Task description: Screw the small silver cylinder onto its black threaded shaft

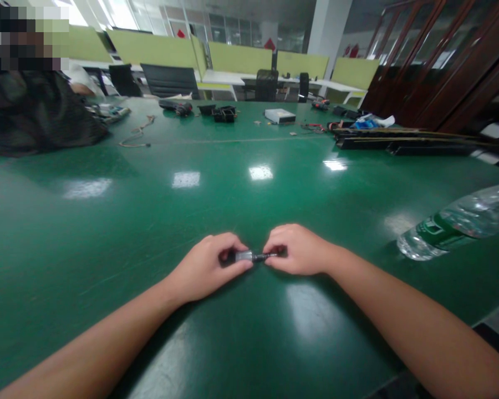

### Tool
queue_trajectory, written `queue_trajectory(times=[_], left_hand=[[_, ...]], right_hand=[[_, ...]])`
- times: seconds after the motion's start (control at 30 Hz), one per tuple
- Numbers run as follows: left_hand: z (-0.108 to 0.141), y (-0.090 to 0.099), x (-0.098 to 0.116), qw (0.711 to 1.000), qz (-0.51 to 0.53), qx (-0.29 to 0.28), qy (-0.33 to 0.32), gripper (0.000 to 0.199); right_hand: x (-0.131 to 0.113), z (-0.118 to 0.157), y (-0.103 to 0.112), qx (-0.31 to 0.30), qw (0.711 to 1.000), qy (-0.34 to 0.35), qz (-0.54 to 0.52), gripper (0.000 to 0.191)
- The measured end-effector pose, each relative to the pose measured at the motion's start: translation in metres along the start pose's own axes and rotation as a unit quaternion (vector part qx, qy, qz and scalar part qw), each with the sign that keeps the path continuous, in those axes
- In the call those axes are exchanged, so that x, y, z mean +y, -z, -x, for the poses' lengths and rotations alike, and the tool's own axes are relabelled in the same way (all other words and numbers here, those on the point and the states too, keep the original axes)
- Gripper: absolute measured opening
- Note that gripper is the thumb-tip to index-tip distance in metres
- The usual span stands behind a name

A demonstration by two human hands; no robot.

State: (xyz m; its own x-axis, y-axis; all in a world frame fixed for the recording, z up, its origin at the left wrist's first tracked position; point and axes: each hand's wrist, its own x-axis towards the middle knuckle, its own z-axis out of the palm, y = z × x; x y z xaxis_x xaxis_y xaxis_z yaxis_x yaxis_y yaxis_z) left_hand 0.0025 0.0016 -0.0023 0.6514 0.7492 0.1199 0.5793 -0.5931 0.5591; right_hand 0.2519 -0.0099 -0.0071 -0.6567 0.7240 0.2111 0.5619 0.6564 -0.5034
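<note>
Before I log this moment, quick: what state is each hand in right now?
Left hand: closed, pinching the grey end of a small grey-and-black rod.
Right hand: closed, pinching the rod's thin dark end.

The bare left forearm [120, 324] slants from the near left toward the far right; the right forearm [393, 302], also bare, from the near right toward the far left. The left hand [205, 267] and right hand [299, 250] face each other, slightly apart, wrists [172, 289] nearly straight. On each, curled fingers [229, 239] on the far side and thumb [238, 270] on the near side form a pinch.
</note>
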Motion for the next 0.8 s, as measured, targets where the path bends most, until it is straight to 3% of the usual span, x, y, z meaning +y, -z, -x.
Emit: queue_trajectory(times=[0.43, 0.8], left_hand=[[0.0, -0.001, -0.002, 1.0, 0.0, -0.003, 0.003, 0.024], [0.001, -0.001, -0.001, 1.0, 0.0, 0.0, 0.012, 0.024]], right_hand=[[0.004, 0.003, 0.005, -0.004, 1.0, -0.012, 0.002, 0.008], [0.019, 0.012, 0.026, -0.038, 0.996, -0.075, -0.016, 0.009]])
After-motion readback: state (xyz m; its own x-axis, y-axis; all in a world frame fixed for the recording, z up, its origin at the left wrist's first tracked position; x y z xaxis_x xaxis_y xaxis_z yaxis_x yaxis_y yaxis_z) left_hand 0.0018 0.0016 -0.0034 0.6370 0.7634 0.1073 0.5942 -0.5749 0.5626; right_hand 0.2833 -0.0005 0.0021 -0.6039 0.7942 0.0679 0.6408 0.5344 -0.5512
